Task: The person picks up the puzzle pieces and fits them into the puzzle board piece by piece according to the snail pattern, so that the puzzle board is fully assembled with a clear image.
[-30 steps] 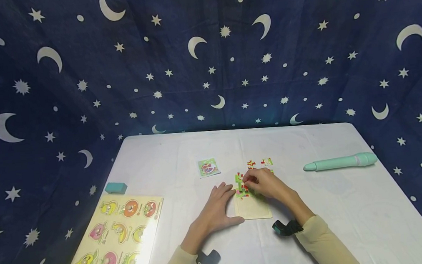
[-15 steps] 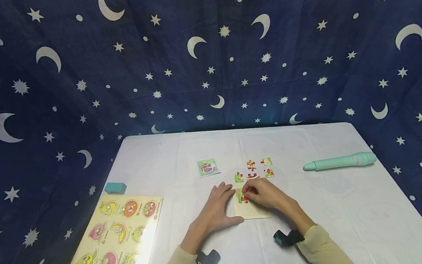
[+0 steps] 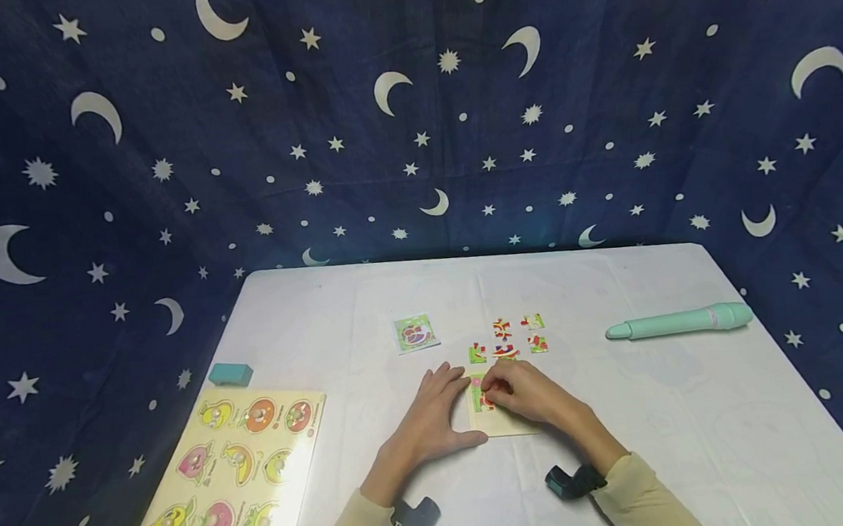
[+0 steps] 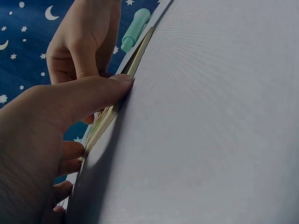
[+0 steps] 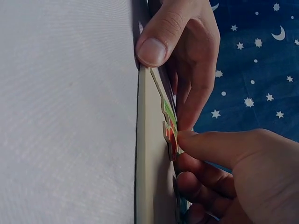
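In the head view, we find the red piece (image 3: 489,402) just left of the right hand (image 3: 526,390), its nearer hand, over the board (image 3: 499,426); the left hand (image 3: 435,420) lies loosely spread; left wrist: its thumb touches the board's near edge; right wrist: we judge the right fingers pinch the piece.

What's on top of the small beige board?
On the board: green, pink and red puzzle pieces, far left. The right hand hides the far right; can't tell what's beneath.
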The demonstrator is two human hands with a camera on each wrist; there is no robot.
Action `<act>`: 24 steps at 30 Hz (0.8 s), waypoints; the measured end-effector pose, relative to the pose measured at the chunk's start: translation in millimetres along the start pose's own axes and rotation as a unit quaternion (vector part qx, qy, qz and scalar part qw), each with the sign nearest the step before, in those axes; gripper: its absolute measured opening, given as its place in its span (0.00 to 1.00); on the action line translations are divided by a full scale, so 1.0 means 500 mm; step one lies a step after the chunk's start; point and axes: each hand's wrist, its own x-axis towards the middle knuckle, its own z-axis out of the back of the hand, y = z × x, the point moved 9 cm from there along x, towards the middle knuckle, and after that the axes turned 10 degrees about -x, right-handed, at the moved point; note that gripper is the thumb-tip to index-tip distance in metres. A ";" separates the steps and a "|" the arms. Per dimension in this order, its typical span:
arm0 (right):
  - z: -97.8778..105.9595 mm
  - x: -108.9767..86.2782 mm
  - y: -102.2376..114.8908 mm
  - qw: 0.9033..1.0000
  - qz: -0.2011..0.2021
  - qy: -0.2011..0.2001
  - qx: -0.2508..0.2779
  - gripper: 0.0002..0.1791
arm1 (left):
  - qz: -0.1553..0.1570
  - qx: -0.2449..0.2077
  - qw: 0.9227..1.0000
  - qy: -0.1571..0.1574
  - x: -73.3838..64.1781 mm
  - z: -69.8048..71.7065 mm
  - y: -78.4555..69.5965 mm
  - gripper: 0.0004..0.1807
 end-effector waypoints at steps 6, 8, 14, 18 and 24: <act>-0.001 -0.003 0.003 1.000 0.004 -0.001 -0.007 0.04 | -0.004 -0.006 1.000 -0.002 0.000 0.002 -0.002 0.45; -0.001 -0.003 0.003 1.000 0.005 0.000 -0.008 0.04 | -0.011 -0.008 1.000 -0.005 -0.001 0.003 -0.003 0.42; -0.001 -0.003 0.002 1.000 0.004 0.003 -0.004 0.03 | -0.033 -0.016 0.999 -0.016 -0.003 0.006 -0.007 0.33; -0.003 -0.002 0.001 1.000 0.004 0.005 -0.002 0.04 | -0.036 -0.014 0.999 -0.018 -0.004 0.006 -0.007 0.32; -0.005 -0.001 -0.003 1.000 0.002 0.006 0.007 0.04 | -0.034 -0.015 0.999 -0.015 -0.004 0.007 -0.008 0.32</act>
